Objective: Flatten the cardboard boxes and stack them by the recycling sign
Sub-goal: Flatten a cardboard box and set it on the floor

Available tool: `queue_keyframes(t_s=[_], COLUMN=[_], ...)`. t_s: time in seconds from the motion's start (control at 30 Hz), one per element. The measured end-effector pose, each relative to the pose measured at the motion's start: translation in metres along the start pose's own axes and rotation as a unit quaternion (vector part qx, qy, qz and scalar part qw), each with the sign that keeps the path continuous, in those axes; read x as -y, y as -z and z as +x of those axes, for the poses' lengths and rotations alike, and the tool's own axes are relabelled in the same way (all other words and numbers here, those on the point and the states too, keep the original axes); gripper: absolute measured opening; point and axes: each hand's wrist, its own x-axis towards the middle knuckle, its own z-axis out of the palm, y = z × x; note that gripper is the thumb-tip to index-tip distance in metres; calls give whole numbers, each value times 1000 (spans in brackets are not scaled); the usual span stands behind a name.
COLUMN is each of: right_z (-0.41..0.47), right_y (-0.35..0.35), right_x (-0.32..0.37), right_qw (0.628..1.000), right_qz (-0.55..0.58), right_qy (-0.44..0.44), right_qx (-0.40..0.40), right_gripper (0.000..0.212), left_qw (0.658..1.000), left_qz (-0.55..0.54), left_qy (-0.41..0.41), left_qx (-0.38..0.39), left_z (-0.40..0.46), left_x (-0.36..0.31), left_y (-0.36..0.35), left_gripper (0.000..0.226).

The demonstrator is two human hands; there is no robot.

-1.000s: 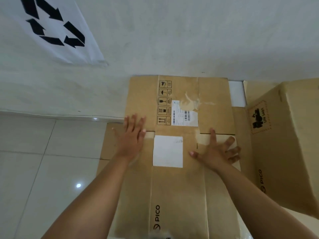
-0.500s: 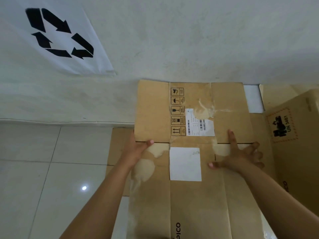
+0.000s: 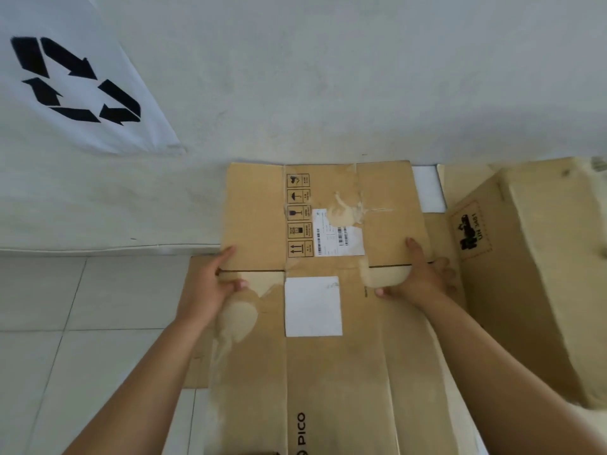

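A flattened brown cardboard box (image 3: 331, 372) printed "PICO", with white labels, lies on the floor against the wall. It rests on another flat cardboard sheet (image 3: 197, 323). My left hand (image 3: 210, 290) grips its left edge at the slit between flap and body, thumb on top. My right hand (image 3: 420, 277) lies spread on the right edge at the other slit, index finger on the flap. The recycling sign (image 3: 75, 83), white with black arrows, hangs on the wall to the upper left.
An unflattened cardboard box (image 3: 542, 274) marked "UN 3481" stands close on the right, against the wall. A white sheet (image 3: 427, 188) shows behind the flattened box. Pale floor tiles (image 3: 65, 323) extend to the left.
My left hand went from lying flat on the box to gripping its left edge. My right hand slid out to the right edge. The view shifted, so the sign appears lower.
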Motion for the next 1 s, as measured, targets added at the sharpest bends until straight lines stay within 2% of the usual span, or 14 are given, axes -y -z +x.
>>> queue_keyframes(t_s=[0.17,0.3,0.37,0.57,0.77,1.0], right_z=[10,16,18,7,-29,-93], right_y=[14,31,35,48,54,32], right_x=[-14,-34,-40,-35,-21,27], right_qw=[997,985,980,975,972,953], right_qz=[71,123,134,130,128,190], right_qy=[41,122,143,174,199,211], right_qx=[2,20,29,48,-2,-102], right_gripper=[102,85,80,77,72,71], left_qw=[999,999,998,1000,999,993], left_qz=[9,-27,-37,-13,-3,-11], left_qy=[25,45,41,16,-8,-80], left_qx=[-34,8,21,-18,-42,-92], left_z=[-2,-4,-7,-20,-29,-34], left_x=[12,14,11,0,2,24], left_y=[-7,4,10,18,45,124], left_gripper=[67,68,68,63,63,65])
